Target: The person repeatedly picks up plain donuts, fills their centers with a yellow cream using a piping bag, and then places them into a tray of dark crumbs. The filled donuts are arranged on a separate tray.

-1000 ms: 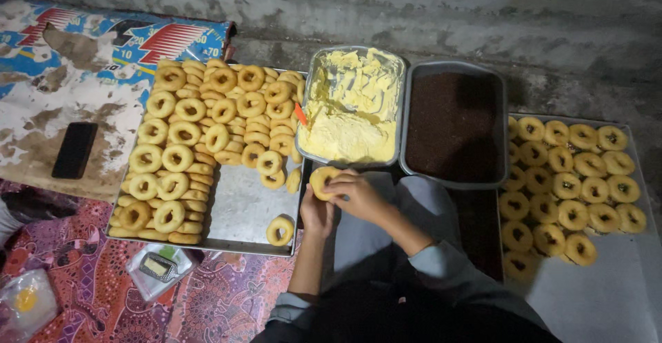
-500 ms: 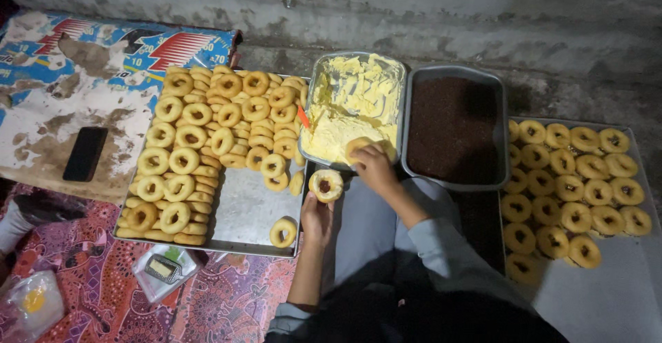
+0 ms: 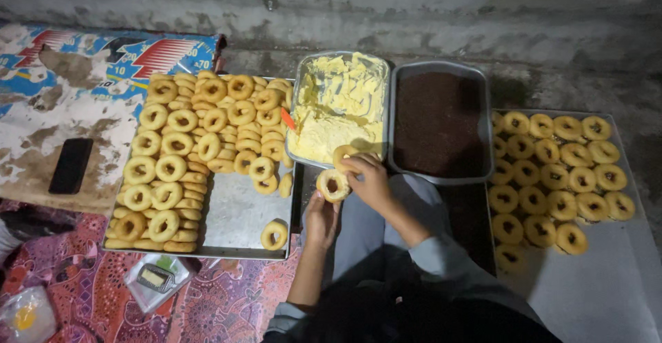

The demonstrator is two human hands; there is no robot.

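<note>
Ring doughnut [image 3: 333,184], golden and plain, held up at the near edge of the butter-cream tray [image 3: 303,158], about centre of view, just at six o'clock from the cream. Left hand [image 3: 320,220] beneath it, fingers curled up around its lower rim in a light pinch. Right hand [image 3: 369,177] at three o'clock from that ring, fingers closed around a second doughnut [image 3: 343,154] dipped at the tray's near corner, into the yellow butter cream [image 3: 341,112].

Judged by look: light, soft and springy, with a dry crust easy to dent, so best taken by the outer rim with fingertips spread around the ring, never squeezed across the hole. Once coated, likely greasy and slippery on the creamed face; bare underside the safer place to grip. Cream itself soft, prone to smear on any touch.

At nine o'clock, large metal tray [image 3: 234,212] heaped with plain doughnuts [image 3: 186,143] on its far and left parts, one lone doughnut [image 3: 274,234] on its near bare steel. At one o'clock from the hands, dark tray of chocolate sprinkles [image 3: 438,119]. At three o'clock, flat tray [image 3: 620,274] with rows of doughnuts [image 3: 558,170], well apart from the hands. Far at nine o'clock, black phone [image 3: 72,165] on a printed sheet.
</note>
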